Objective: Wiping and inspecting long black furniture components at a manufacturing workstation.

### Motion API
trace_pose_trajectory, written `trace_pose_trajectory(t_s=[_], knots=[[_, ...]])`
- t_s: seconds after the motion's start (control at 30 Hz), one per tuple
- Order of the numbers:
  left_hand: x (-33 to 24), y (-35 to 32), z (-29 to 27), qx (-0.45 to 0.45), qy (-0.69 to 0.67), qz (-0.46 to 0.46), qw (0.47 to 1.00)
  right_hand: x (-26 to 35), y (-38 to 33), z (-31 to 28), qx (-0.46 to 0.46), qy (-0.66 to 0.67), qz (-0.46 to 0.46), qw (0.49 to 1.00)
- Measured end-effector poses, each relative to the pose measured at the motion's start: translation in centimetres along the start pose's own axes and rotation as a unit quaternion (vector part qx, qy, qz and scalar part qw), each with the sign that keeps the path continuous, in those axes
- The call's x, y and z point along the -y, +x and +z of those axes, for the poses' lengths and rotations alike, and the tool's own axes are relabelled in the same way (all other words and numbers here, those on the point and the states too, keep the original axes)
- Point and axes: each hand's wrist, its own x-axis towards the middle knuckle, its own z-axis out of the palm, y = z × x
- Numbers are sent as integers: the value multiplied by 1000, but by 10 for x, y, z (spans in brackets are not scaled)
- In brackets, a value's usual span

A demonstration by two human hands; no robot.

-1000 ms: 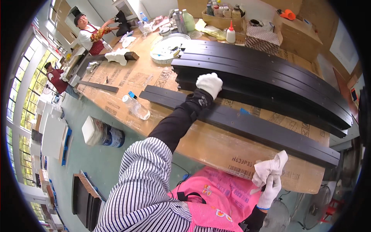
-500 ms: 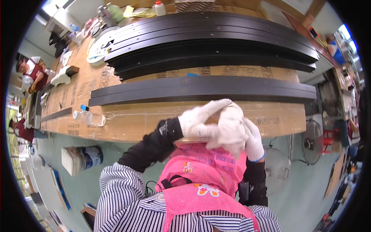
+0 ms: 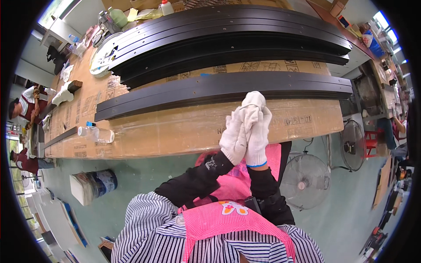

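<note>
My left hand [image 3: 233, 136] and my right hand [image 3: 258, 139], both in white knit gloves, are pressed together in front of the table's near edge. Between them they grip a crumpled white cloth [image 3: 253, 104], which sticks out above the fingers. Just beyond the cloth lies a long black bar [image 3: 193, 90], part of a low row of bars. Farther back, a larger stack of black bars [image 3: 232, 30] with small holes spans the table.
Brown cardboard [image 3: 153, 139] covers the table. A clear bottle [image 3: 97, 133] lies at the left, near a thin dark strip [image 3: 61, 137]. A bucket [image 3: 94, 185] and a floor fan [image 3: 306, 182] stand on the green floor. Another person [image 3: 33, 103] works at the far left.
My hands have come together around the cloth and moved slightly up toward the bars; before, they were farther apart with the cloth bunched between them. The view has shifted a little.
</note>
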Motion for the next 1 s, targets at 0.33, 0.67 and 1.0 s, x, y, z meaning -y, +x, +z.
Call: trace_pose_trajectory(t_s=[0.33,0.67,1.0], knots=[[-13,98,-142,8,467,172,867,17,52,-129,-55,167,194,965],[20,114,-179,19,554,198,808,-17,4,-180,26,230,182,956],[3,127,-198,67,574,217,787,-22,-2,-218,11,245,182,952]])
